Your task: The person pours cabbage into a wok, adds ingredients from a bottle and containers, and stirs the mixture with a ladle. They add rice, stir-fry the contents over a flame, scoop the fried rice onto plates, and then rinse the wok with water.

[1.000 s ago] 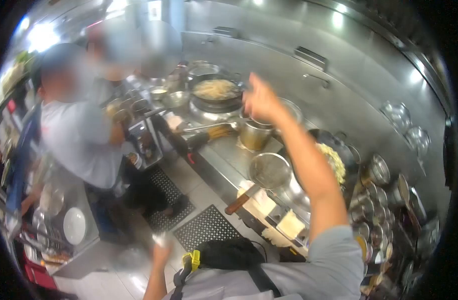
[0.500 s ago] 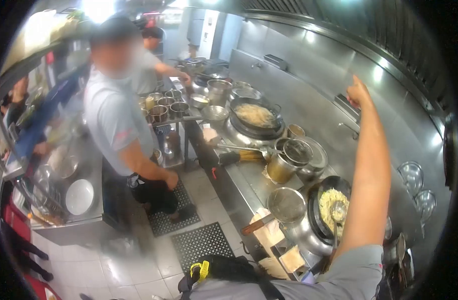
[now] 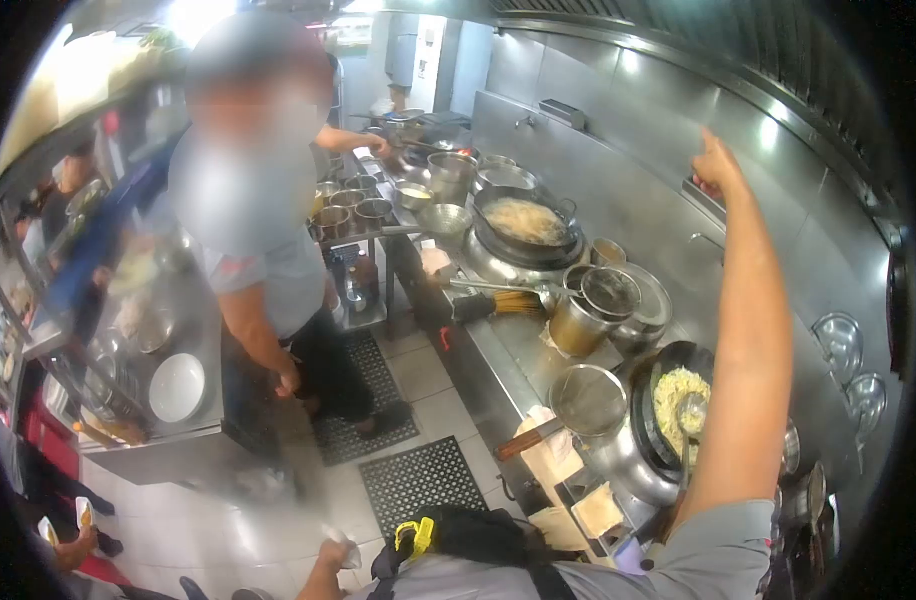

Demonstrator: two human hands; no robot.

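your right hand (image 3: 716, 168) is raised high against the steel back wall (image 3: 618, 130), at a small wall box (image 3: 706, 200). your left hand (image 3: 330, 553) hangs low with something pale in its fingers. below your arm a wok of rice (image 3: 678, 400) holds a ladle (image 3: 690, 415). a co-worker (image 3: 258, 230) stands on the floor mat (image 3: 363, 400).

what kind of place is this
Most likely a commercial restaurant kitchen: a steel cooking line with a wok of noodles, a wok of fried rice, and a co-worker standing by a rack of steel containers.
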